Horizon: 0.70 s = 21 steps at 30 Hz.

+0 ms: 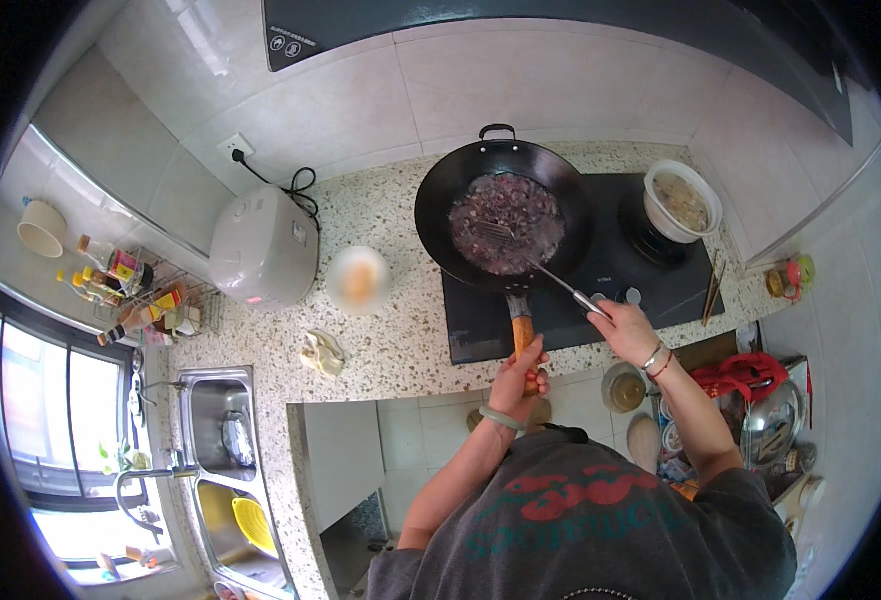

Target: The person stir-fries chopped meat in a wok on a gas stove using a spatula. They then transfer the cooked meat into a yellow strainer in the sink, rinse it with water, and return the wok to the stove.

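Note:
A black wok (503, 205) with dark reddish food sits on the left burner of a black stove (610, 265). My left hand (521, 372) grips the wok's wooden handle (523, 333) at the counter's front edge. My right hand (622, 328) holds a metal spatula (540, 268) whose blade rests in the food. A white pot (682, 200) with pale contents stands on the right burner.
A white rice cooker (263, 247) and a small bowl (357, 280) stand left of the stove on the speckled counter (390, 350). A rack of bottles (135, 290) and a double sink (225, 470) lie far left. Chopsticks (712, 290) lie right of the stove.

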### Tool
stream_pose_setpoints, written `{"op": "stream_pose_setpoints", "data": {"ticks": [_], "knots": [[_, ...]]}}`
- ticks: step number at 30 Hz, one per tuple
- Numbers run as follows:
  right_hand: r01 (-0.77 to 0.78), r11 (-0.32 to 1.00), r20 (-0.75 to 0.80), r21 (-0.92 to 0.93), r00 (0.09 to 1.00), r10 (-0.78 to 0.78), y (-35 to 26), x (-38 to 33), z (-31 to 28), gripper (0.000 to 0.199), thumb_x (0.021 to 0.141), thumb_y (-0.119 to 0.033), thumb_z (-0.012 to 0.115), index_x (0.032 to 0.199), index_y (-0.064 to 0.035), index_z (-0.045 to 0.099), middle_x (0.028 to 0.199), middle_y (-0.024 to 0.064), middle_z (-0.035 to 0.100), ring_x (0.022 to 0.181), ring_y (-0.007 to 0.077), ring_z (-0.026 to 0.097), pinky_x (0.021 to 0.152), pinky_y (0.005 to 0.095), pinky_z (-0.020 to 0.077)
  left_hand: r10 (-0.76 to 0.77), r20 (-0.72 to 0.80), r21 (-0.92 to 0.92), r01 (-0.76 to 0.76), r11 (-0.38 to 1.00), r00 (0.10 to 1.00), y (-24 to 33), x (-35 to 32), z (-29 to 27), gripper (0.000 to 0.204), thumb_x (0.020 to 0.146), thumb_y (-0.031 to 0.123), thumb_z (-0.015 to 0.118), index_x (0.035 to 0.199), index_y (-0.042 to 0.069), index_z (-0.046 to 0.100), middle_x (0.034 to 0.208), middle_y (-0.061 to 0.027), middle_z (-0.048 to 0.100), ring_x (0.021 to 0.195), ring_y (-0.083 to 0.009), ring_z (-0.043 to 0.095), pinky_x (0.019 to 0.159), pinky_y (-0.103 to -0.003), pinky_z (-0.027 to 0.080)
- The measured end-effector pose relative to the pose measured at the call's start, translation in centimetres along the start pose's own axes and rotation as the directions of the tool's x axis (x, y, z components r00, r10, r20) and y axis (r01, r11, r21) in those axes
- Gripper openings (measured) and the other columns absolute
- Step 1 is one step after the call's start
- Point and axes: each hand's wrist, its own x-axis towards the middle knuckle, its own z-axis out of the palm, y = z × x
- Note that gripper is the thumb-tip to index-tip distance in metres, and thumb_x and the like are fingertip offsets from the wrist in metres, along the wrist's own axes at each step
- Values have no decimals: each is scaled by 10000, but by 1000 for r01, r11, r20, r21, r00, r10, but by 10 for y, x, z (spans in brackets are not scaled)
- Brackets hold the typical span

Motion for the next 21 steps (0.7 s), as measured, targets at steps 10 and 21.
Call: {"op": "stream_pose_setpoints", "data": {"ticks": [10,21], "knots": [[-184,982,-164,42,968,189,46,31,-39,273,901,-239,542,866,30,578,642,205,577,551,370,560,480,401,416,3,4,-15,-3,1000,1000,-1,0,1,309,879,234,635,1148,103,558,810,10,535,549,-80,427,482,-234,344],[-584,400,496,706,811,309,37,60,-13,280,952,-270,507,1020,-13,594,558,-39,403,389,36,315,329,215,207,-6,18,-23,6,1000,1000,-1,2,-2,291,891,228,622,1146,102,559,797,9,537,549,-82,433,484,-238,353]]}}
